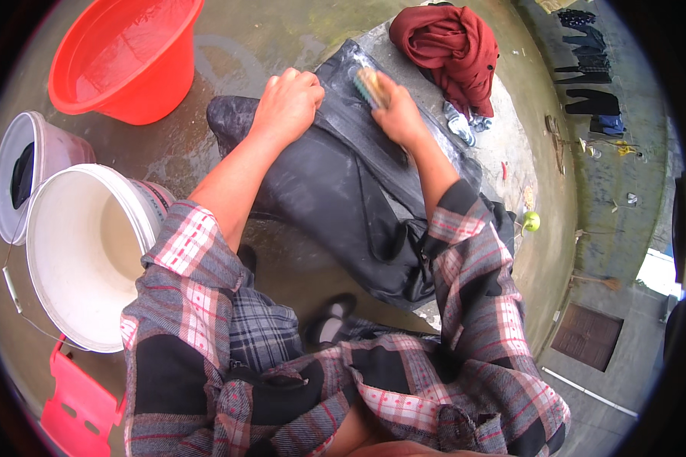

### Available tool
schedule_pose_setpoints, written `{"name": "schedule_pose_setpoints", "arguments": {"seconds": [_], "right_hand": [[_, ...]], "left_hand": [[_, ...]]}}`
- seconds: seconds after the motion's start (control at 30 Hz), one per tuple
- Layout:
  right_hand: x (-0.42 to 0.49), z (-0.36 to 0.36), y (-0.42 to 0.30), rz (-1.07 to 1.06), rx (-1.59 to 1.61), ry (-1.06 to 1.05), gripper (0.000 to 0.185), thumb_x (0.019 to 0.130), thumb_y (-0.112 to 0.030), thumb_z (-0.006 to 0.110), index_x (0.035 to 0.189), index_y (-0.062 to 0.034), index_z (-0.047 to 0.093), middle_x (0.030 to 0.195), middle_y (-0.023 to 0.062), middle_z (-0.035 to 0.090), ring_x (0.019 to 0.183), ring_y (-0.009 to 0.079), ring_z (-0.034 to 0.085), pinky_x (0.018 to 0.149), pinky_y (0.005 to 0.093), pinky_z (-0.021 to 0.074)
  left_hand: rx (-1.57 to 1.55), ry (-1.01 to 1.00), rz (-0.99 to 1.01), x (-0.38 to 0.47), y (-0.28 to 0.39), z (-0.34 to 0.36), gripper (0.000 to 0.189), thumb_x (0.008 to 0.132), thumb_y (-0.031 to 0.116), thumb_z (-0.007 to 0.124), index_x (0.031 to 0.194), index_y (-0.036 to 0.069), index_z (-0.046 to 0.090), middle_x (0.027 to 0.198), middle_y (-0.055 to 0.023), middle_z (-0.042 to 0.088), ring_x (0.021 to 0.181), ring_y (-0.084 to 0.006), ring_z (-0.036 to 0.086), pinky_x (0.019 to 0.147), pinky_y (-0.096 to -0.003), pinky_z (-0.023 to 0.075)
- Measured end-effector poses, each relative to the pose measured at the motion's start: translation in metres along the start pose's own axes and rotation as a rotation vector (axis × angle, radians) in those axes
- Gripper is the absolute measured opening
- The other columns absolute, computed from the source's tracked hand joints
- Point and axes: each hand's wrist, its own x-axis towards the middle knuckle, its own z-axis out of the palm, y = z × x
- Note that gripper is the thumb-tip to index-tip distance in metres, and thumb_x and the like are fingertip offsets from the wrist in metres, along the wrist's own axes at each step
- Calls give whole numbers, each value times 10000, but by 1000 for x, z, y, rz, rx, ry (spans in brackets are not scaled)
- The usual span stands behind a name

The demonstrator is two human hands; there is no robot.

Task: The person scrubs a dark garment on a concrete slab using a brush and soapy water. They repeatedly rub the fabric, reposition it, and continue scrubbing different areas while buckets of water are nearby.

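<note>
A wet black garment lies spread over a pale stone slab, with part of it hanging down towards my feet. Whitish suds streak its upper right part. My right hand grips a scrubbing brush with a tan back and greenish bristles, held against the sudsy cloth and slightly blurred. To the left, my left hand is closed over a fold of the same garment. Its fingertips are partly hidden.
A red basin holding water stands at upper left. Two white buckets, one upright and one behind, are at left, above a pink plastic chair. Bundled maroon cloth, socks and a green fruit lie on the slab.
</note>
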Motion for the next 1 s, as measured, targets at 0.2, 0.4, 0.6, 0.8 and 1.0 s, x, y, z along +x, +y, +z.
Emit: {"name": "schedule_pose_setpoints", "arguments": {"seconds": [0.2, 0.4, 0.6, 0.8, 1.0], "right_hand": [[-112, -17, 9, -14, -115, -85, 622, 862, -332, 692, 1419, -164, 472, 1042, 157, 535, 969, 371, 583, 828, 441, 477], [-54, 8, -23, -66, -176, -9, 532, 874, -367, 663, 1357, -176, 547, 1008, 130, 563, 966, 345, 595, 798, 450, 486], [35, 19, -23, 65, -124, 202, 498, 883, -382, 632, 1345, -217, 551, 1099, 155, 593, 1072, 356, 582, 876, 465, 470], [-99, -9, 4, 21, -9, -157, 579, 857, -242, 696, 1403, -222, 503, 986, 108, 546, 942, 320, 582, 828, 414, 473], [31, 31, -20, -67, -128, 182, 505, 890, -319, 642, 1365, -189, 535, 1052, 136, 587, 1005, 343, 596, 868, 431, 474]], "left_hand": [[-19, 62, 31, -3, -2, 4, 77, 786, 92, 593, 731, 122, 637, 952, 12, 619, 989, -207, 550, 837, -360, 423], [-20, 47, 42, -3, -2, 6, 53, 785, 72, 613, 745, 104, 626, 1016, 2, 631, 1038, -223, 563, 841, -375, 441], [4, 20, 34, -3, 1, -1, 42, 777, 79, 616, 743, 101, 628, 1025, -5, 626, 1039, -224, 560, 848, -378, 436], [-41, 29, 0, -4, 1, 4, 54, 786, 71, 602, 743, 93, 627, 1036, -16, 623, 1051, -228, 554, 858, -383, 432], [-19, -9, -2, -3, 2, 1, 60, 792, 68, 600, 743, 91, 627, 1067, -17, 622, 1078, -230, 545, 872, -385, 429]]}}
